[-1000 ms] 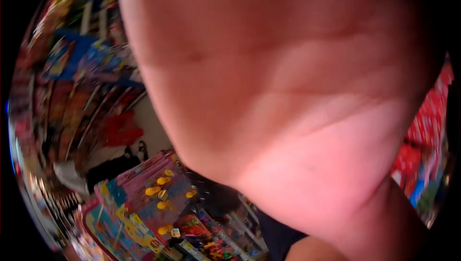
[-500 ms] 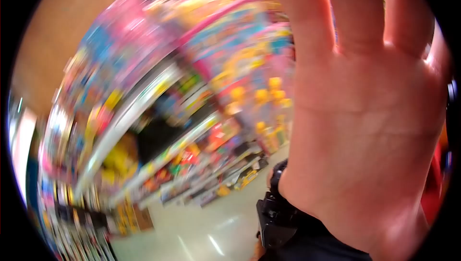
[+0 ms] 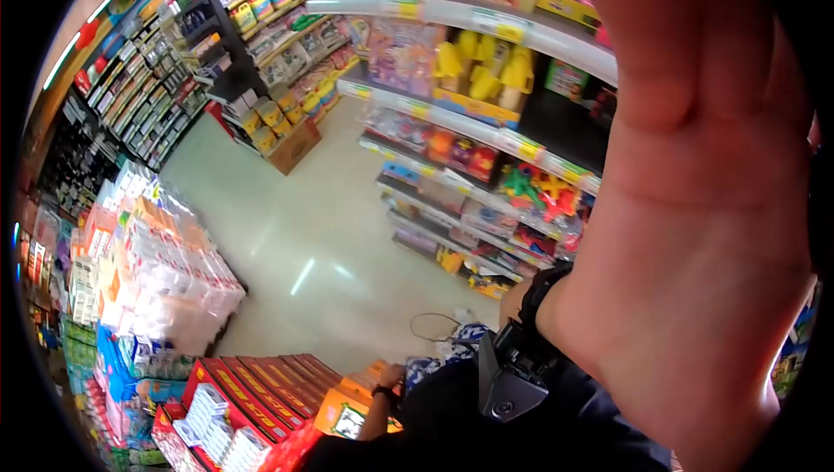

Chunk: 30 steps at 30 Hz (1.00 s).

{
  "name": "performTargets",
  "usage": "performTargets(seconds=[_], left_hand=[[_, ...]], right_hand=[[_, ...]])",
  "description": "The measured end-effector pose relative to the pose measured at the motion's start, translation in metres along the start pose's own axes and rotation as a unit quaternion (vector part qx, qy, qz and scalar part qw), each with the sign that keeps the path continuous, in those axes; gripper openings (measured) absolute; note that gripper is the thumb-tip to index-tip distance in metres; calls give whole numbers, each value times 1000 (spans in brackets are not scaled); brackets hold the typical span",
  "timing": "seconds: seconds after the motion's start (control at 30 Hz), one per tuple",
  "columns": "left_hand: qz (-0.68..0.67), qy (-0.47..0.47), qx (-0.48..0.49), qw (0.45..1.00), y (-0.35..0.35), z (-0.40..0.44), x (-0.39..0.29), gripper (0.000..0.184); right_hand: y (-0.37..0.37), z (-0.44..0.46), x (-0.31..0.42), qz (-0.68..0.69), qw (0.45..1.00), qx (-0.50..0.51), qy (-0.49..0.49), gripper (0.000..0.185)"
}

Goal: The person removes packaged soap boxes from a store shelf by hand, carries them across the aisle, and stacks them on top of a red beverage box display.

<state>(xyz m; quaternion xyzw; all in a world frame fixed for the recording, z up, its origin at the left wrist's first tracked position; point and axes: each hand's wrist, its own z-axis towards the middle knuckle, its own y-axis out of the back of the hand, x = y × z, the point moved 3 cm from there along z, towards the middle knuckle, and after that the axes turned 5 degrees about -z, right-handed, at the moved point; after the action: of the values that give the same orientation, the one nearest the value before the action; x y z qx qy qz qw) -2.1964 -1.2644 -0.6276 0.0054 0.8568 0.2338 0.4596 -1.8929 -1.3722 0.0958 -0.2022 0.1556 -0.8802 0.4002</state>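
My right hand [image 3: 695, 203] fills the right side of the head view, close to the camera, palm toward it. Its fingers run up out of the frame, and nothing shows in the palm. Behind its lower left edge is a bit of skin [image 3: 514, 303] beside a black wrist strap [image 3: 545, 290] and a black device [image 3: 514, 381]. That seems to be my left arm; its fingers are hidden. Lower down, a hand [image 3: 393, 376] with a dark wristband touches an orange box [image 3: 346, 402]. Whose hand it is, I cannot tell for sure.
Store shelves [image 3: 486, 116] hold toys and yellow items at upper centre. Red boxes [image 3: 252, 389] stand at lower left, below a pile of wrapped packages [image 3: 178, 255]. Pale floor [image 3: 295, 229] runs between them. A carton display [image 3: 295, 146] stands farther back.
The view has swung over the aisle and become sharper. My right palm covered much of the view a second ago and now stays at the right. The boxes at lower left have come into view.
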Motion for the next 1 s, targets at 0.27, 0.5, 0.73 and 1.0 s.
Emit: performTargets(seconds=[0.27,0.5,0.73,1.0], left_hand=[[-140,181,-8,973,19,13,32,32],[-166,172,-28,971,135,65,50,39],[-140,154,-291,934,357,124,0,31],[-210,-16,-347,914,528,203,-160,23]], right_hand=[[-92,7,-111,123,992,-30,-9,59],[-147,-9,-190,117,981,-152,14,60],[-155,-126,-348,112,905,253,-325,24],[-203,-222,-517,-259,778,503,-274,14]])
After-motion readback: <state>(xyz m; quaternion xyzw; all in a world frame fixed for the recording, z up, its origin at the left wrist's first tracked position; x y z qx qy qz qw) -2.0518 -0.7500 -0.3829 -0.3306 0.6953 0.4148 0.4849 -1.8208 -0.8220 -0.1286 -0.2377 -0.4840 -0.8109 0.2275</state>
